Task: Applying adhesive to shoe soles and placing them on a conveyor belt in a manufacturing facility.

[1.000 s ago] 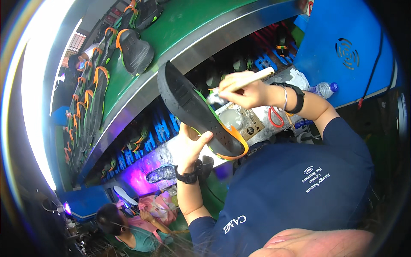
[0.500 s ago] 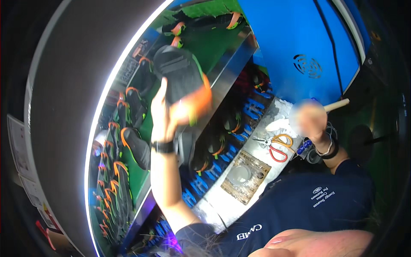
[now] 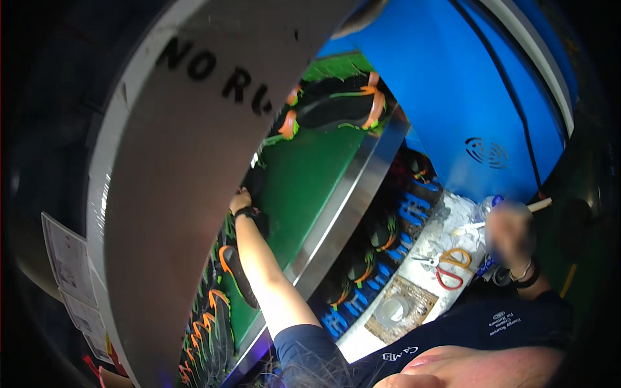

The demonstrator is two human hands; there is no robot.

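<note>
My left hand reaches far over the green conveyor belt, beside the grey panel's edge. Dark shoe shapes lie around its fingertips. Its fingers are partly hidden, and I cannot tell whether they grip a shoe. A black shoe with an orange end lies on the belt next to my left forearm. My right hand, blurred, is closed around a brush with a pale wooden handle, above the right end of the white work ledge.
Red-and-orange-handled snips and a small round dish on a brown board lie on the ledge. More shoes stand at the belt's far end. Blue racks hold shoes below the belt. A grey panel overhangs the left side; a blue housing rises behind.
My left hand has moved farther in over the belt; the black-and-orange shoe it held up is no longer seen raised. The whole view has shifted, and the panel covers more.
</note>
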